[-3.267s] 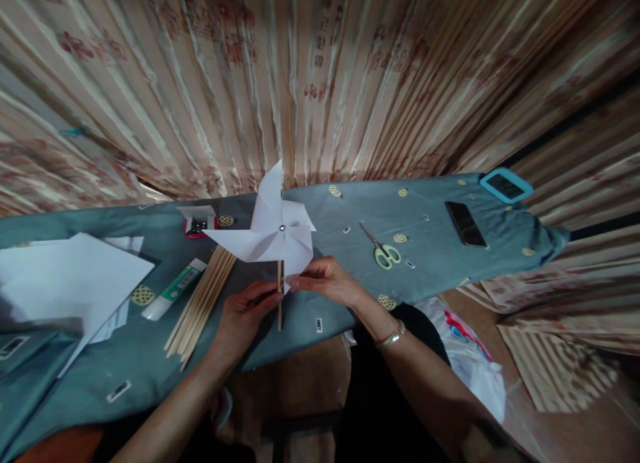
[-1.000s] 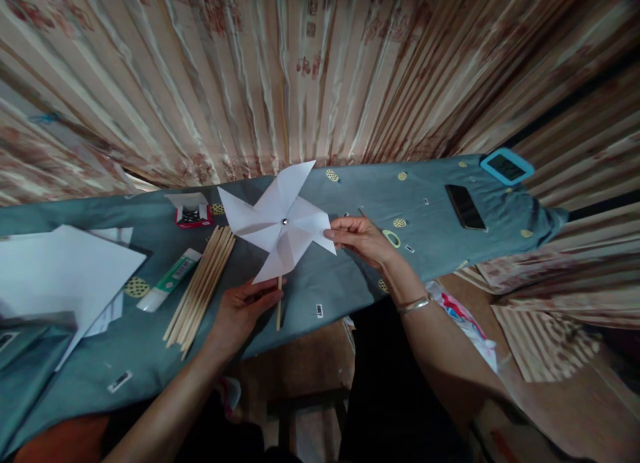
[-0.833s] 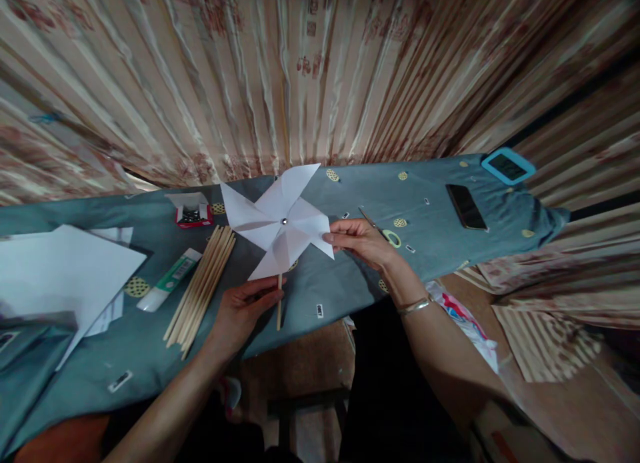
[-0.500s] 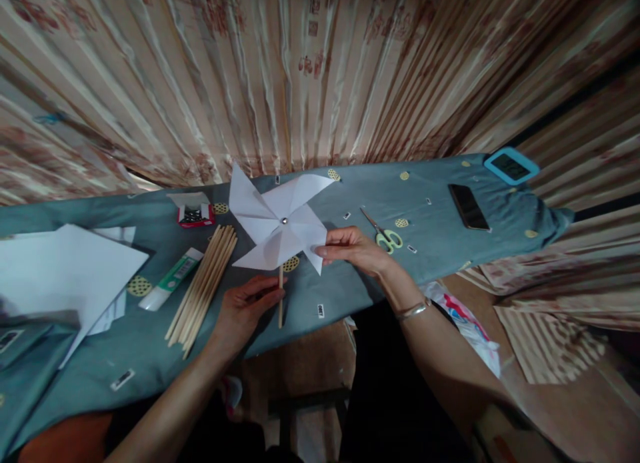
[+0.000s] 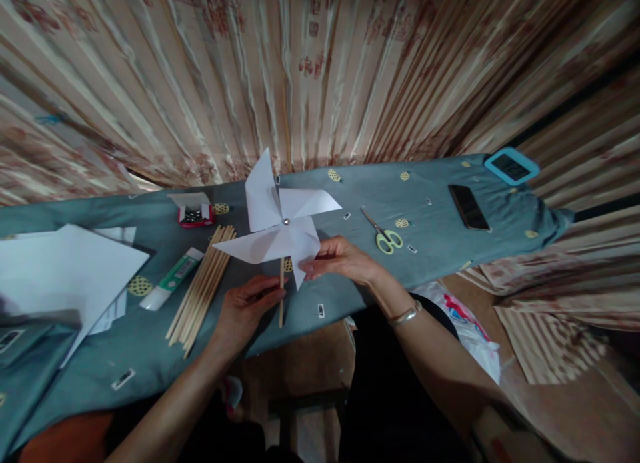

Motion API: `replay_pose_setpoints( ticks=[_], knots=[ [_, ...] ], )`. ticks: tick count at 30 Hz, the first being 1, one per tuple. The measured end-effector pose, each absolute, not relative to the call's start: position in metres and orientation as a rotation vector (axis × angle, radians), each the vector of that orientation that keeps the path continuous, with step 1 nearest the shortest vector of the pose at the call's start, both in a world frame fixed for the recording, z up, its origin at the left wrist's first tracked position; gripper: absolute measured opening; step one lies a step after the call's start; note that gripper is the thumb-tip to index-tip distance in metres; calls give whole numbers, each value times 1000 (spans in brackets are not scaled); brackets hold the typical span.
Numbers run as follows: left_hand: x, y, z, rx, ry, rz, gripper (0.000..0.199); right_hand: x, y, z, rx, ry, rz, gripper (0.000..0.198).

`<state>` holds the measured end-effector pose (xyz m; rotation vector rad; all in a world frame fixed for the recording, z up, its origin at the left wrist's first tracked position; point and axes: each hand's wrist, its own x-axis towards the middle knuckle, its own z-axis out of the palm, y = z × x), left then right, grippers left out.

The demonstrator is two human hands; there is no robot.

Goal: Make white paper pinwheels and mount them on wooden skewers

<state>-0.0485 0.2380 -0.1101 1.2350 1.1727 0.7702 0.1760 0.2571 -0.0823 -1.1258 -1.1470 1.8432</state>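
A white paper pinwheel (image 5: 295, 231) with a silver pin at its centre stands in front of me above the cloth. Its wooden stick (image 5: 281, 303) is pinched between the thumb and fingers of my left hand (image 5: 249, 306). On the pinwheel's lower right blade, my right hand (image 5: 343, 260) closes its thumb and fingers around the paper edge. Just left of my left hand lies a bundle of several wooden sticks (image 5: 203, 290). A pair of scissors (image 5: 384, 235) with pale green handles rests to the right of the pinwheel.
A red box of pins (image 5: 196, 216) and a glue tube (image 5: 173, 280) lie left on the patterned cloth (image 5: 430, 183). White paper sheets (image 5: 65, 270) sit at far left. A phone (image 5: 469, 207) and a blue-framed timer (image 5: 511, 166) are at right. Curtains (image 5: 280, 76) hang behind.
The pinwheel's blades have turned clockwise about the pin. My right hand has moved a little left and down with a blade, while my left hand stays on the stick.
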Motion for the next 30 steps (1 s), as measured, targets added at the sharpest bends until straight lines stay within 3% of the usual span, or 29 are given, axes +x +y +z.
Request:
replay_pose_setpoints(
  ticks=[15, 19, 26, 30],
  knots=[
    [-46, 238, -104, 1155, 1156, 788, 24, 179, 257, -71, -1111, -1357, 1904, 35],
    [-46, 238, -106, 1122, 1161, 791, 25, 213, 254, -58, -1165, -1281, 1706, 37],
    [-48, 239, -109, 1185, 1138, 778, 24, 233, 269, -69, -1153, -921, 1060, 30],
    [-49, 239, -108, 1221, 1121, 745, 22, 224, 277, -80, -1136, -1029, 1004, 39]
  ],
)
